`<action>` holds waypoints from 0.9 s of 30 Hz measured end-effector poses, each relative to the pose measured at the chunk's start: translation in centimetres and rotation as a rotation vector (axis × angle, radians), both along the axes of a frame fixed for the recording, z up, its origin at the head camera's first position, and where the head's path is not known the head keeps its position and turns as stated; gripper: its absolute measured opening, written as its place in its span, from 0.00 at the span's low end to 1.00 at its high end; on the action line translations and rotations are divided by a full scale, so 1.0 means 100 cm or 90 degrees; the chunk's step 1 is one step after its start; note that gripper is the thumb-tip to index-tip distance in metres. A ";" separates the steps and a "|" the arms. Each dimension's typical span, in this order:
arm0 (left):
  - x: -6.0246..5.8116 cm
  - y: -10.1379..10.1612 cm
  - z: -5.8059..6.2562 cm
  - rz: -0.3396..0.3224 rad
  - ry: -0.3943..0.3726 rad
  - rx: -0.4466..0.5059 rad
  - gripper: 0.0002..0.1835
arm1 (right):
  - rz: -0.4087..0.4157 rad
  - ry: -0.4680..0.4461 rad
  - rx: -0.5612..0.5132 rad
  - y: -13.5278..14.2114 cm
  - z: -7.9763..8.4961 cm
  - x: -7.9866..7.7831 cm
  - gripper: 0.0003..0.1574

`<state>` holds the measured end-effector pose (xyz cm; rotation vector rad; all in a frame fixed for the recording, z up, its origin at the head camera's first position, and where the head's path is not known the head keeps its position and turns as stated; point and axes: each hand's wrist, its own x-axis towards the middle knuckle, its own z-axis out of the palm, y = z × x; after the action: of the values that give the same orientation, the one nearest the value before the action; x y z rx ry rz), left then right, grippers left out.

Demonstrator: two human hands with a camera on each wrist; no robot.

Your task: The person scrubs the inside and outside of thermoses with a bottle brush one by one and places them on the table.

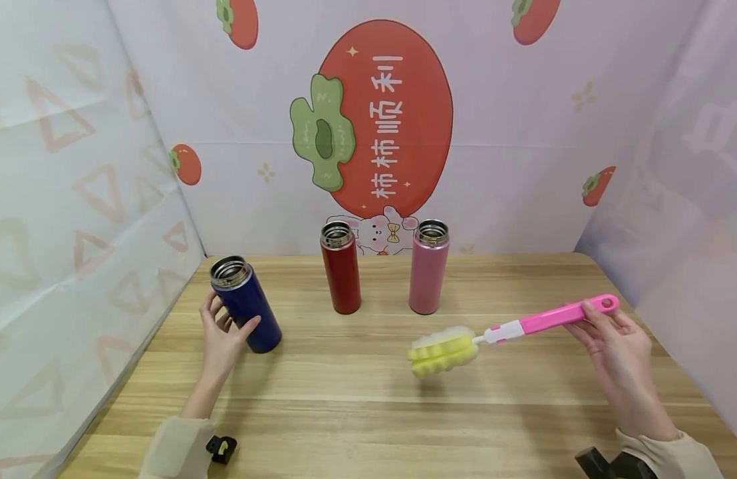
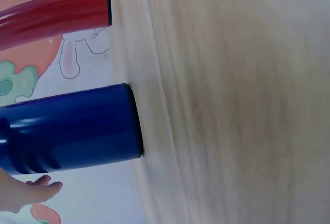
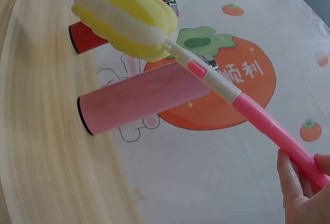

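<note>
In the head view, my left hand (image 1: 221, 336) grips a dark blue vacuum flask (image 1: 249, 309), thumb across its front and fingers along its left side. The flask has no lid, and its mouth faces up. Some fingers (image 2: 38, 190) show beside the flask's smooth side (image 2: 77, 126) in the left wrist view. My right hand (image 1: 616, 352) pinches the pink handle end of a bottle brush (image 1: 551, 320). Its yellow and white sponge head (image 1: 443, 350) points left, above the table. In the right wrist view the brush (image 3: 124, 20) overlaps the other flasks.
A red flask (image 1: 342, 276) and a pink flask (image 1: 428, 276) stand lidless toward the back of the wooden table (image 1: 344, 412). Behind them hangs a white cloth (image 1: 500, 120) with persimmon prints. Cloth side walls flank the table.
</note>
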<state>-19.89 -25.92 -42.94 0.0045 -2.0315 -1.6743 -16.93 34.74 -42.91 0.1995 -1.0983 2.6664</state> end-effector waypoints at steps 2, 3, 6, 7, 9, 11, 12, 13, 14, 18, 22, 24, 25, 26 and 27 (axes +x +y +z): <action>0.009 0.007 0.008 0.033 -0.015 0.004 0.45 | -0.021 0.009 0.023 0.012 -0.016 -0.010 0.19; 0.013 0.009 0.010 0.046 -0.016 0.010 0.43 | -0.014 -0.001 0.017 0.013 -0.015 -0.010 0.19; 0.026 0.017 0.021 0.079 -0.021 0.027 0.39 | -0.025 -0.004 0.030 0.002 -0.001 -0.004 0.17; 0.029 0.019 0.023 0.091 -0.014 0.032 0.37 | -0.031 -0.003 0.027 -0.006 0.009 0.001 0.17; 0.035 0.022 0.026 0.108 0.001 0.034 0.35 | -0.021 -0.009 0.003 -0.024 0.033 0.012 0.14; 0.041 0.026 0.029 0.112 0.024 0.035 0.32 | -0.016 -0.008 -0.010 -0.042 0.054 0.023 0.12; 0.043 0.028 0.031 0.111 0.040 0.034 0.30 | -0.013 -0.007 -0.022 -0.049 0.062 0.027 0.12; 0.046 0.031 0.032 0.109 0.056 0.030 0.29 | -0.014 -0.005 -0.025 -0.055 0.068 0.030 0.12; 0.049 0.033 0.034 0.105 0.072 0.026 0.28 | -0.013 -0.010 -0.027 -0.060 0.074 0.033 0.11; 0.057 0.044 0.040 0.075 0.138 0.008 0.22 | -0.019 -0.007 -0.032 -0.065 0.081 0.035 0.11; 0.060 0.054 0.041 0.025 0.194 0.010 0.20 | -0.022 -0.004 -0.030 -0.066 0.080 0.032 0.11; 0.059 0.059 0.041 -0.009 0.214 0.013 0.20 | -0.022 -0.006 -0.030 -0.066 0.081 0.032 0.10; 0.059 0.062 0.041 -0.026 0.220 0.013 0.20 | -0.023 -0.006 -0.030 -0.066 0.081 0.031 0.10; 0.058 0.064 0.041 -0.042 0.224 0.012 0.20 | -0.024 -0.006 -0.030 -0.066 0.081 0.031 0.10; 0.057 0.066 0.041 -0.057 0.225 0.013 0.20 | -0.024 -0.004 -0.030 -0.066 0.081 0.031 0.10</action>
<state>-14.21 -19.29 -38.83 -0.3560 -1.7702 -1.6158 -13.87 28.09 -34.77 0.1599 -1.0298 2.6578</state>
